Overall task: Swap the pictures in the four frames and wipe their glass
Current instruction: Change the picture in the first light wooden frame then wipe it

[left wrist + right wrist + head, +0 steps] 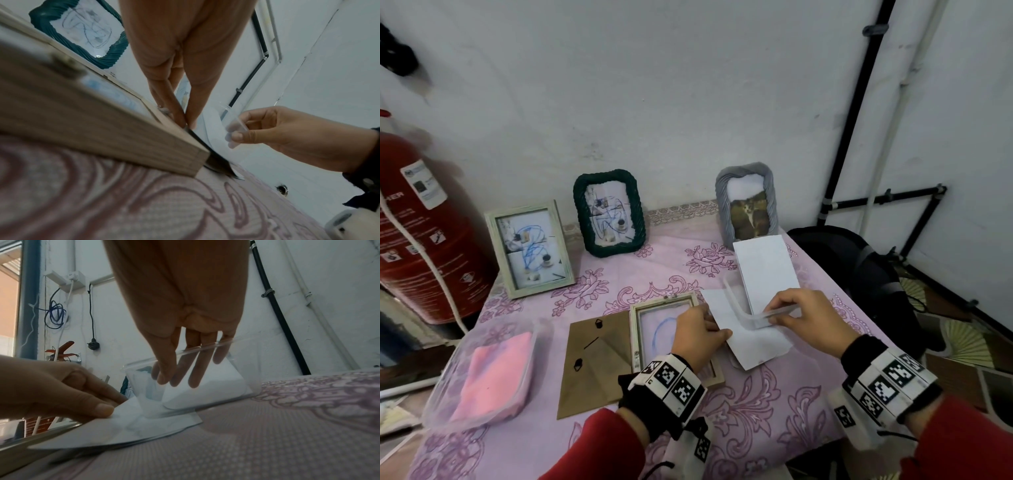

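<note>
Two hands are engaged near the table's (774,404) right edge: a white picture sheet (753,339) is pinched by the left hand (697,337), a tilted clear glass pane (197,379) by the right hand's (808,318) thumb and fingers.

Soft, even light fills the head view, with faint shadows. Its edges bow, and the fire extinguisher (424,222) at left smears. Both wrist views are dimmer and bluish; the wooden frame (98,123) nearest the left wrist lens is blurred, and the tabletop (267,443) foreground is soft.
</note>
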A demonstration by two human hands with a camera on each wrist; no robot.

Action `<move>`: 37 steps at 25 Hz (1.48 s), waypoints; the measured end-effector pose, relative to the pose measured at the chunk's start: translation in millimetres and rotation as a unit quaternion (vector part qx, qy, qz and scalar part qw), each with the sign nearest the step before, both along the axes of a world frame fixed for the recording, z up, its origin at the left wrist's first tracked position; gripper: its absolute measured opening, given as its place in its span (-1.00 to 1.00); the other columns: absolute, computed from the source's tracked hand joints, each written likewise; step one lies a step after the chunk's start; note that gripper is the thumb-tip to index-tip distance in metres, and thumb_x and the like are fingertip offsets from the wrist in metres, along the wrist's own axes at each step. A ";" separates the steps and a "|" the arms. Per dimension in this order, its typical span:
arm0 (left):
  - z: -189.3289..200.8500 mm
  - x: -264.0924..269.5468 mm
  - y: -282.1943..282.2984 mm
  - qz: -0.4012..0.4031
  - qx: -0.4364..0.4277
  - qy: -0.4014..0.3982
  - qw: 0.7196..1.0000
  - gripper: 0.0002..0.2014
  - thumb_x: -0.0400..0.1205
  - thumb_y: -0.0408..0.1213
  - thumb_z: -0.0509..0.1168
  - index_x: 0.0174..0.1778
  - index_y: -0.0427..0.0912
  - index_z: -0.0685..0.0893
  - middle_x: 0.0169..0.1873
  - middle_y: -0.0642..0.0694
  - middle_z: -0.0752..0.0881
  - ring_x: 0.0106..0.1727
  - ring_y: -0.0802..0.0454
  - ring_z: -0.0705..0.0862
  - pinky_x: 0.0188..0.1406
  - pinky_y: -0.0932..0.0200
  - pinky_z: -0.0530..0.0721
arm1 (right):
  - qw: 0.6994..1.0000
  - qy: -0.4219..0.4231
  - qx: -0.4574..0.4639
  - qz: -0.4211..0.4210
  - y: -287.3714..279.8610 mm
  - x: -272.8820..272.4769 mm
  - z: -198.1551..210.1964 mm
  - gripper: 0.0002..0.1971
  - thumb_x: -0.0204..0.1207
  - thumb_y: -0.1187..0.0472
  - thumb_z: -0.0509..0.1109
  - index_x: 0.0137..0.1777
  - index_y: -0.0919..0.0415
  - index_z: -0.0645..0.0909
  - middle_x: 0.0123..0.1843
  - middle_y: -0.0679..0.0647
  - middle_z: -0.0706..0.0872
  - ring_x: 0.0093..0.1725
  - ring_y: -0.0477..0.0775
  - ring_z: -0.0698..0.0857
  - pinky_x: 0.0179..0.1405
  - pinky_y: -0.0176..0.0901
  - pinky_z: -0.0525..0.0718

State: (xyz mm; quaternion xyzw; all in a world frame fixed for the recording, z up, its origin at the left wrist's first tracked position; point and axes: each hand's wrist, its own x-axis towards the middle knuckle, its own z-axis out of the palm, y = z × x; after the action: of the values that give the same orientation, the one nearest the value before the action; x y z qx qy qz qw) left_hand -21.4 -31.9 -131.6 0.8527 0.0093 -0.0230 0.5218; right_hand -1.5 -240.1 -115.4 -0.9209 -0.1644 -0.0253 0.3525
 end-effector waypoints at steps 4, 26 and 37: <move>0.0 3.1 1.2 0.002 0.123 -0.030 0.992 -0.71 0.43 -0.34 0.46 0.03 -0.38 0.68 -0.08 -0.32 0.68 -0.03 -0.11 0.58 -0.05 0.11 0.53 | 1.000 0.008 0.005 0.002 1.2 -1.3 -0.3 -0.88 0.35 0.31 0.55 -0.20 0.06 0.77 -0.23 -0.15 0.78 -0.14 -0.24 0.68 -0.10 -0.46 0.52; 28.5 32.3 -29.6 0.015 0.081 -0.161 0.984 -0.73 0.54 -0.45 0.26 0.14 -0.28 0.70 -0.04 -0.18 0.78 0.00 -0.09 0.72 0.13 0.14 0.60 | 0.986 0.002 0.025 -0.166 -9.4 46.6 31.5 -0.65 0.47 0.26 0.47 0.23 0.36 0.61 0.07 0.26 0.66 -0.03 0.18 0.66 0.11 -0.08 0.62; 30.4 57.7 -47.7 0.073 0.140 -0.047 0.986 -0.65 0.59 -0.24 0.28 0.32 -0.11 0.55 -0.05 -0.01 0.79 0.18 -0.05 0.64 0.26 -0.01 0.27 | 0.976 -0.003 0.053 -0.211 -8.9 61.4 13.1 -0.61 0.33 0.23 0.59 0.14 0.30 0.63 -0.04 0.18 0.67 -0.10 0.14 0.65 0.01 0.01 0.64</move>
State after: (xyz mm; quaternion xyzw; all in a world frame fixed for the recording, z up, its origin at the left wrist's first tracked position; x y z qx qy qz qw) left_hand 36.3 -79.6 -101.2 0.9143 0.0502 0.0566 0.3978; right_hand 59.9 -249.0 -102.3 -0.9149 0.0341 -0.1103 0.3869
